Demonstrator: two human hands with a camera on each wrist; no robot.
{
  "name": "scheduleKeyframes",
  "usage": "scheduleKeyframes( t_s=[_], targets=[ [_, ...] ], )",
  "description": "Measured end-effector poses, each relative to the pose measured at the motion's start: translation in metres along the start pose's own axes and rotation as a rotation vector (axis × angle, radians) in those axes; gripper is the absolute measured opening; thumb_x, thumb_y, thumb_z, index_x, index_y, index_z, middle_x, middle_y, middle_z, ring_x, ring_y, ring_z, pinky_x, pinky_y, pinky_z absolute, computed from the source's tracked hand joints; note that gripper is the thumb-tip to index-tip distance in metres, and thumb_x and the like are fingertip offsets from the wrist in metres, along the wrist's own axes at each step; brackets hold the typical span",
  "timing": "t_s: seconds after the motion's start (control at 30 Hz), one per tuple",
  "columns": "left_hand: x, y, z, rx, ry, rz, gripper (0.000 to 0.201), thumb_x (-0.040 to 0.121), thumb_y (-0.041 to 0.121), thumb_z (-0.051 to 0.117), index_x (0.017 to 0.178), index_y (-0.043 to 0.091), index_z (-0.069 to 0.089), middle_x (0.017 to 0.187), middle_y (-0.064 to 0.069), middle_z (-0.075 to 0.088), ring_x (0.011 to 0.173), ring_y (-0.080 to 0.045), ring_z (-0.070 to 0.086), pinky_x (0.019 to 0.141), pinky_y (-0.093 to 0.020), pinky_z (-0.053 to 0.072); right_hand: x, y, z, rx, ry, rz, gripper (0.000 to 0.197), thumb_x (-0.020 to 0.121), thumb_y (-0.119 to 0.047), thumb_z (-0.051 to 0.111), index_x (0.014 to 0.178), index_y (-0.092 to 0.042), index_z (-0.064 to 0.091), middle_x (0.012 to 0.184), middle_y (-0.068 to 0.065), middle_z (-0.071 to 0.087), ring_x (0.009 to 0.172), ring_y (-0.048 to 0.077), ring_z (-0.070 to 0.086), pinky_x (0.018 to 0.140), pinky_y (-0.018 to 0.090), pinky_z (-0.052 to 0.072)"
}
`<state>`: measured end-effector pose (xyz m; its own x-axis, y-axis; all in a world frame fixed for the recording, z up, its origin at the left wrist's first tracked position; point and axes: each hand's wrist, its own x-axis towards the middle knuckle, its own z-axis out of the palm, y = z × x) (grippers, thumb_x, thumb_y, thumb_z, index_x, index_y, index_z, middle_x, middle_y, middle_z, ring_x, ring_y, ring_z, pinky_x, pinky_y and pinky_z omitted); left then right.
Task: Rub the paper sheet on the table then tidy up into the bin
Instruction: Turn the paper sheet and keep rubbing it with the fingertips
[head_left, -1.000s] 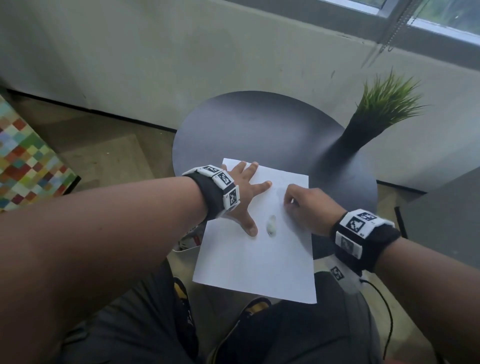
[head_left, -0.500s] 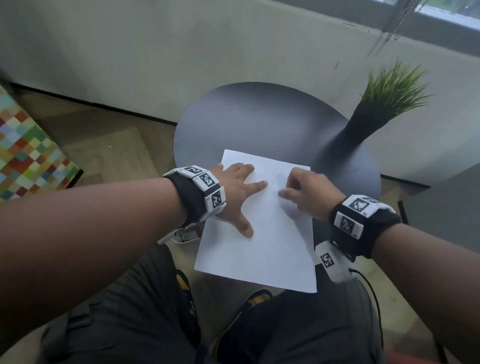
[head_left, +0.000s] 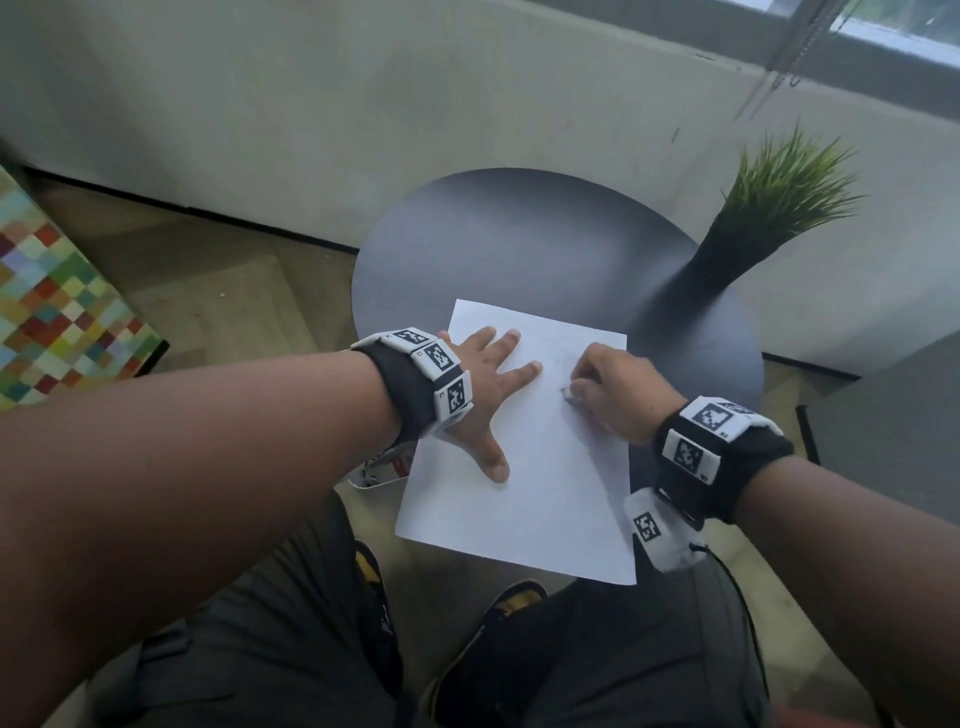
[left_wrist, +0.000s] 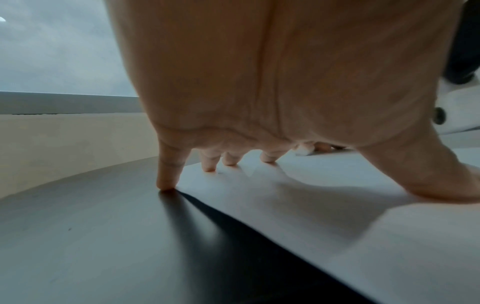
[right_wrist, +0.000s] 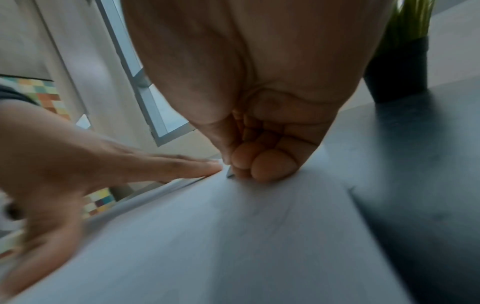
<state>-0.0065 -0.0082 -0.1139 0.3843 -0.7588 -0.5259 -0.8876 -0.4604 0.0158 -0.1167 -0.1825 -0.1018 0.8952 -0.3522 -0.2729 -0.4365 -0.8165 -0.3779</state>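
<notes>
A white paper sheet (head_left: 545, 483) lies on the round dark table (head_left: 493, 244), its near end hanging over the table's edge. My left hand (head_left: 488, 384) presses flat on the sheet's left side, fingers spread and thumb toward me. In the left wrist view its little finger rests on the table (left_wrist: 78, 236) just off the sheet (left_wrist: 337, 205). My right hand (head_left: 608, 389) is curled at the sheet's upper right, pinching a small white eraser (head_left: 570, 398) against the paper. The left wrist view also catches the eraser (left_wrist: 304, 149). In the right wrist view the fingertips (right_wrist: 262, 164) bunch together on the sheet (right_wrist: 233, 236).
A dark vase with green grass (head_left: 769, 218) stands at the table's right rear. A block with a coloured check pattern (head_left: 57, 312) sits on the floor at left. My knees and shoes are under the table's near edge. No bin is in view.
A small white piece lay loose on the sheet near my left thumb a second ago; it is gone from there and my right hand now pinches it. The left hand stays flat.
</notes>
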Motion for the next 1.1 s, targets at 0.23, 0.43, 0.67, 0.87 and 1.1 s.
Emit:
scheduleKeyframes(
  t_s=[0.23, 0.43, 0.67, 0.87, 1.1],
  targets=[
    [0.003, 0.001, -0.002, 0.019, -0.001, 0.004, 0.141, 0.057, 0.089, 0.069, 0.158, 0.040, -0.015, 0.168, -0.002, -0.024, 0.156, -0.029, -0.015, 0.121, -0.063, 0.015, -0.019, -0.020, 0.010, -0.123, -0.161, -0.205, 0.008, 0.088, -0.029, 0.057, 0.085, -0.022, 0.055, 0.082, -0.003, 0.064, 0.077, 0.020, 0.058, 0.066, 0.029, 0.047],
    [0.000, -0.005, 0.004, -0.013, 0.075, 0.039, 0.139, 0.055, 0.094, 0.064, 0.160, 0.039, -0.008, 0.169, -0.002, -0.020, 0.156, -0.026, -0.014, 0.122, -0.064, 0.000, -0.012, -0.039, 0.023, -0.048, -0.192, -0.299, 0.007, 0.090, -0.024, 0.057, 0.093, -0.019, 0.054, 0.078, -0.006, 0.061, 0.078, 0.020, 0.059, 0.072, 0.031, 0.048],
    [-0.014, -0.020, 0.018, -0.109, 0.116, -0.045, 0.126, 0.066, 0.093, 0.056, 0.161, 0.037, -0.005, 0.169, 0.000, -0.019, 0.156, -0.024, -0.015, 0.122, -0.063, 0.002, 0.007, -0.024, 0.011, 0.094, -0.162, -0.094, 0.015, 0.086, -0.029, 0.067, 0.080, -0.020, 0.056, 0.064, -0.004, 0.066, 0.053, 0.011, 0.059, 0.054, 0.024, 0.044],
    [-0.013, -0.020, 0.019, -0.125, 0.108, -0.032, 0.126, 0.063, 0.094, 0.058, 0.160, 0.039, -0.002, 0.170, 0.003, -0.016, 0.156, -0.025, -0.012, 0.116, -0.071, 0.009, 0.010, -0.039, 0.015, -0.031, -0.019, -0.124, 0.009, 0.089, -0.030, 0.058, 0.089, -0.021, 0.057, 0.086, -0.004, 0.064, 0.081, 0.019, 0.058, 0.073, 0.031, 0.047],
    [-0.010, -0.021, 0.018, -0.099, 0.107, -0.025, 0.128, 0.062, 0.095, 0.057, 0.160, 0.037, -0.002, 0.170, 0.006, -0.014, 0.156, -0.028, -0.010, 0.116, -0.071, 0.012, 0.022, -0.033, 0.001, -0.079, -0.016, -0.085, 0.010, 0.089, -0.030, 0.059, 0.088, -0.020, 0.058, 0.084, -0.003, 0.063, 0.080, 0.020, 0.057, 0.069, 0.030, 0.045]
  ],
)
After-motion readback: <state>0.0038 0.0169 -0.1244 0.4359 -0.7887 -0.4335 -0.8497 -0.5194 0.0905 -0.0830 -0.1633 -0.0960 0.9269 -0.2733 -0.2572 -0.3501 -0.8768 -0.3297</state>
